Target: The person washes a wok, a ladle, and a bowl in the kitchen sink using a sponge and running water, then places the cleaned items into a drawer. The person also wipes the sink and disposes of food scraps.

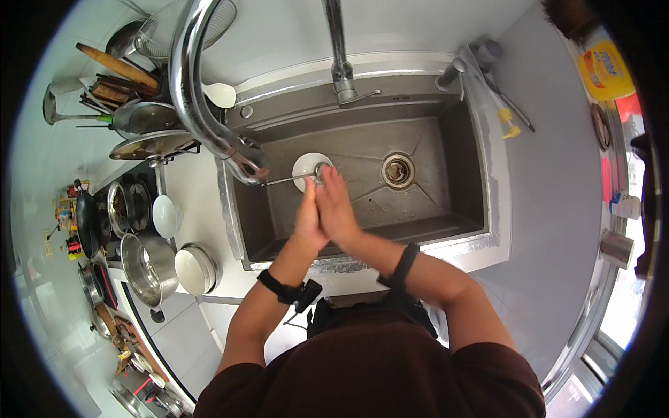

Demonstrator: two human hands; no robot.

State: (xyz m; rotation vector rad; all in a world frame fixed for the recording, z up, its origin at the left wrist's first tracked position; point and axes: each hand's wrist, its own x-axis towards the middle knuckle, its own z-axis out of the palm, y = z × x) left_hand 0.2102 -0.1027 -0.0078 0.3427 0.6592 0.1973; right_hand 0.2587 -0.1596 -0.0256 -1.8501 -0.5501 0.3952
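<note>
My left hand (309,217) and my right hand (334,206) are pressed palm to palm above the near left part of a grey kitchen sink (439,211). Their fingers stretch forward, and those of the right are blurred. What may lie between the palms is hidden. Just beyond the fingertips, a small white bowl (308,159) rests on the sink floor. A thin metal utensil, seemingly a spoon (292,180), lies across the bowl, its handle pointing left. The fingertips partly cover its head, and whether they touch it cannot be told.
A large chrome faucet pipe (183,78) arches over the sink's left side. Behind stands a second faucet (344,83); the drain (398,171) is right of the bowl. Stacked bowls (192,270) and a steel pot (149,269) stand left. A yellow pump head (508,123) lies on the right counter.
</note>
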